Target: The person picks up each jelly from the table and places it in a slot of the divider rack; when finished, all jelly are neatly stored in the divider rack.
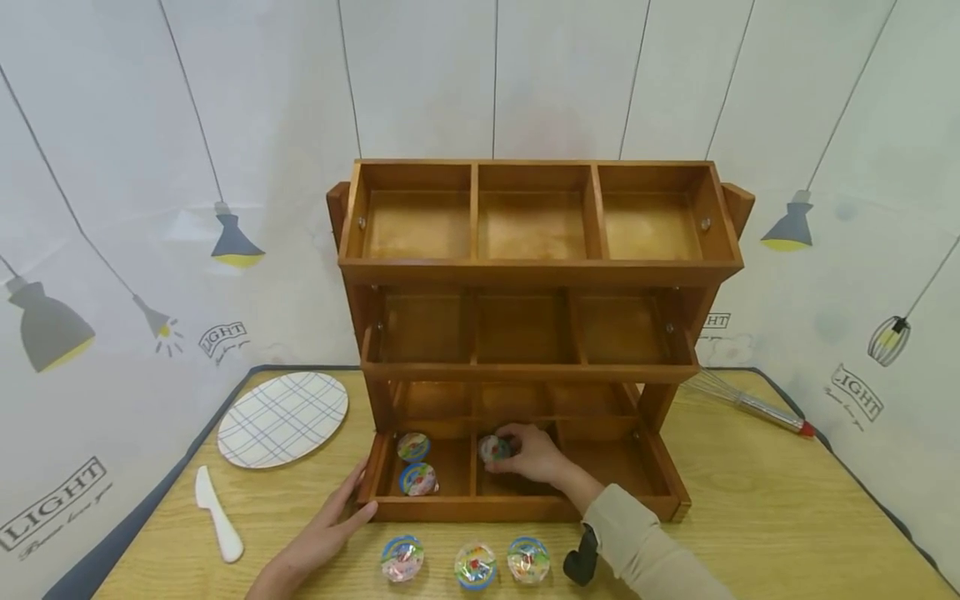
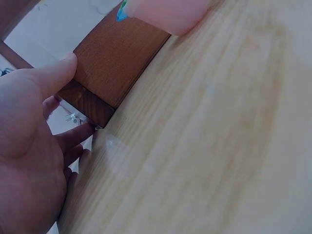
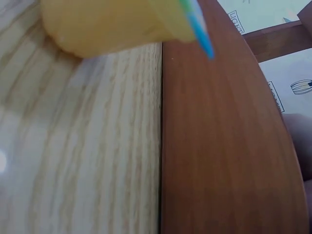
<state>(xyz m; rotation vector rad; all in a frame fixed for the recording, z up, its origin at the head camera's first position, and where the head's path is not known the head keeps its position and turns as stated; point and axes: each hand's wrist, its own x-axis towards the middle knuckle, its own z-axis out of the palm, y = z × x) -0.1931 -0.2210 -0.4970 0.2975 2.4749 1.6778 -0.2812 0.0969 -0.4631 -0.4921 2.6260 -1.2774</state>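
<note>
A brown wooden rack [image 1: 540, 271] stands on the table, with three tiers split into compartments. My right hand [image 1: 528, 454] pinches a jelly cup [image 1: 493, 450] inside the bottom tier's middle compartment. In the right wrist view, only part of the right hand [image 3: 300, 146] shows behind the front board. My left hand [image 1: 327, 525] rests against the rack's lower left corner, thumb on the front face and fingers along the side. Two jelly cups, one behind [image 1: 413, 447] and one in front [image 1: 418, 480], sit in the bottom left compartment. Before the rack lie a pink jelly cup [image 1: 402, 558] and two other jelly cups [image 1: 476, 566].
On the left are a checked oval plate [image 1: 285, 419] and a white plastic knife [image 1: 217, 515]. A whisk [image 1: 750, 404] with a red tip lies right of the rack. A black object [image 1: 581, 557] sits at the right wrist. Lamp-printed cloth [image 1: 277, 100] surrounds the table.
</note>
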